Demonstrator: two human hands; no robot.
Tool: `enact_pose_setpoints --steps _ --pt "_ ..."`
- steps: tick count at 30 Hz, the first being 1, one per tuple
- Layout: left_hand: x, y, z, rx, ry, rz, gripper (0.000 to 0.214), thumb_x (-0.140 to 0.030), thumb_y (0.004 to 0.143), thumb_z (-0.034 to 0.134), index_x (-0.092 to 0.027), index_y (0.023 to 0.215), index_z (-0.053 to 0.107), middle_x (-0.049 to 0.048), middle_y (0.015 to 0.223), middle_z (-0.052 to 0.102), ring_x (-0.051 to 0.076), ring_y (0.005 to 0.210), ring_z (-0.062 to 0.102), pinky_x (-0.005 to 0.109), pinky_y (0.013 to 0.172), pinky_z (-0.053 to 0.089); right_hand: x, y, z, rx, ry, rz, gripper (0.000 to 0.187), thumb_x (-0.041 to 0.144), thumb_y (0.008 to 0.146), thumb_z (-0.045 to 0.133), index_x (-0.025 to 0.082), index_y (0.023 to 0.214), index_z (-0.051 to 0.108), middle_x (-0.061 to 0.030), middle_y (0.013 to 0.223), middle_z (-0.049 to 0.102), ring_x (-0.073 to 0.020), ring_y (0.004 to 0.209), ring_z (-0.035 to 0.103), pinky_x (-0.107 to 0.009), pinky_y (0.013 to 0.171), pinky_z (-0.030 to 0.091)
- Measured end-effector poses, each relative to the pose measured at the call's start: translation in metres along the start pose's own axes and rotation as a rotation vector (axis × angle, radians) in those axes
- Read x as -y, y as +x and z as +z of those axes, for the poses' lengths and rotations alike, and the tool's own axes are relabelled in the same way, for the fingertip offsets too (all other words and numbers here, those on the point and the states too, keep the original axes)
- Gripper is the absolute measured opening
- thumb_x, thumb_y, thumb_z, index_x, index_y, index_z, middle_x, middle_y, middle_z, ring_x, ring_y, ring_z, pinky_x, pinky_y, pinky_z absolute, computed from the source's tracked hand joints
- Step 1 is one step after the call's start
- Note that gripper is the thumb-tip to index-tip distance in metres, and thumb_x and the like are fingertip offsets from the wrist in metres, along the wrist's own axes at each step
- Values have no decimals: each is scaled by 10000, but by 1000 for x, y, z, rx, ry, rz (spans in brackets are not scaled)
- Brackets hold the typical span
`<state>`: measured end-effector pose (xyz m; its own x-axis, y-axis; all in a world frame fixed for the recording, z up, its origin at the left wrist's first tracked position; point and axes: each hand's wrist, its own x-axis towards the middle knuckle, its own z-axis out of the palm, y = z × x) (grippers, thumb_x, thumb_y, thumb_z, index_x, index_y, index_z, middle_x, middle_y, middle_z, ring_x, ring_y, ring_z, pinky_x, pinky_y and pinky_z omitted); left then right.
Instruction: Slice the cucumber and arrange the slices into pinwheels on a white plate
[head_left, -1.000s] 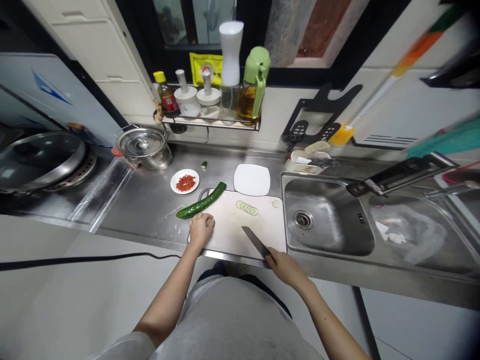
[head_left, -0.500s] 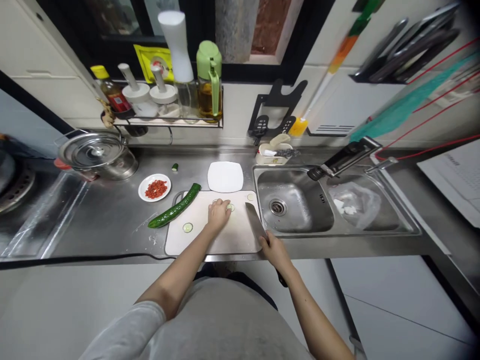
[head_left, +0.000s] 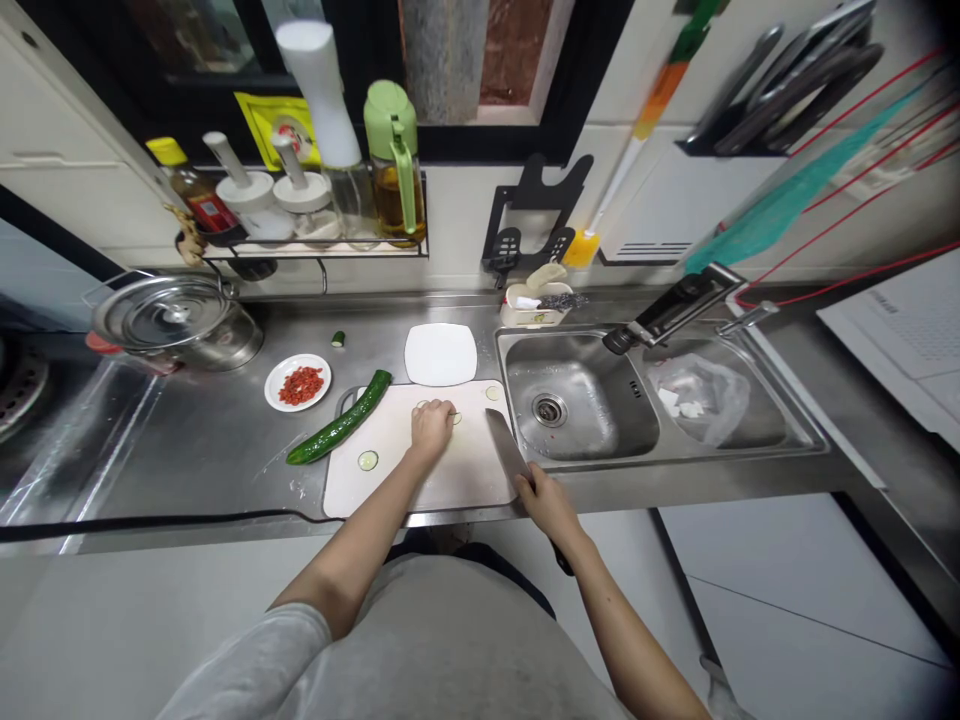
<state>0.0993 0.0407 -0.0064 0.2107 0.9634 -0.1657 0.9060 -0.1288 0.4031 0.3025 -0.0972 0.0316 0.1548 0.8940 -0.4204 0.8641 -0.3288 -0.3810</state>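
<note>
My left hand (head_left: 432, 428) rests with curled fingers on a row of cucumber slices (head_left: 454, 417) on the white cutting board (head_left: 390, 480). My right hand (head_left: 546, 503) grips the handle of a kitchen knife (head_left: 506, 448), its blade lying over the board's right edge. A long green cucumber (head_left: 339, 431) lies slanted across the board's left corner. One loose slice (head_left: 367, 460) sits on the board to the left of my hand, and another slice (head_left: 492, 393) lies near the far right corner.
A white square plate (head_left: 440, 354) sits behind the board, a small dish of chopped red chilli (head_left: 298, 383) to the left, a lidded steel pot (head_left: 176, 320) further left. A double sink (head_left: 577, 400) lies right of the board. Bottles stand on a wall rack (head_left: 315, 215).
My left hand left the cucumber's cut end and moved right onto the row of slices, leaving one slice behind. The knife shifted to the board's right edge. My view swung right.
</note>
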Motion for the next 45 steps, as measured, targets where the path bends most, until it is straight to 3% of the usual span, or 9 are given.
enact_pose_setpoints --steps 4,9,13,22,26,32,39,45 --pt "2 1 -3 11 -10 -17 220 -229 877 471 -245 1011 645 62 1009 649 218 1018 536 358 878 319 5 2 -2 34 -41 11 322 332 944 386 148 1150 551 -115 966 694 -212 880 620 -255 675 342" --pt "1 3 -11 12 -18 -15 225 -274 888 461 -231 935 677 67 1006 658 224 1009 554 369 892 332 8 6 -3 57 -61 -4 337 331 947 372 149 1178 536 -105 978 694 -220 908 617 -257 670 338" --pt "4 -5 -20 40 -135 -73 185 -263 866 502 -246 916 679 32 948 694 198 951 591 345 882 368 9 5 -1 53 -41 -6 329 326 949 374 152 1178 533 -100 964 688 -208 897 611 -249 676 341" --pt "48 -53 -29 159 -445 -227 174 -323 794 589 -220 885 694 -2 795 713 140 719 619 246 659 429 19 3 1 106 -88 -79 248 316 953 374 177 1074 540 -64 877 677 -180 823 604 -232 629 295" --pt "63 -60 -32 132 -304 -309 154 -299 783 584 -247 876 695 -7 811 718 156 761 628 273 714 418 40 2 1 147 -183 -121 276 340 965 353 189 1126 519 -74 887 683 -193 832 618 -246 625 285" --pt "72 -61 -37 65 -47 -290 210 -281 836 492 -259 920 683 34 928 721 214 923 624 370 871 348 79 -8 2 257 -362 -254 256 294 970 312 193 1059 530 -93 869 686 -219 856 641 -265 642 321" --pt "78 -62 -37 54 -70 -319 209 -291 824 512 -258 955 672 41 992 695 220 963 598 376 864 341 98 -6 15 293 -439 -321 285 312 979 286 188 1096 514 -121 901 689 -246 862 656 -303 692 385" --pt "76 -59 -34 47 -103 -304 179 -274 819 518 -255 906 674 37 967 679 212 947 591 371 856 337 105 -4 14 307 -453 -323 273 272 962 301 177 1085 525 -119 899 694 -237 854 658 -296 679 396"
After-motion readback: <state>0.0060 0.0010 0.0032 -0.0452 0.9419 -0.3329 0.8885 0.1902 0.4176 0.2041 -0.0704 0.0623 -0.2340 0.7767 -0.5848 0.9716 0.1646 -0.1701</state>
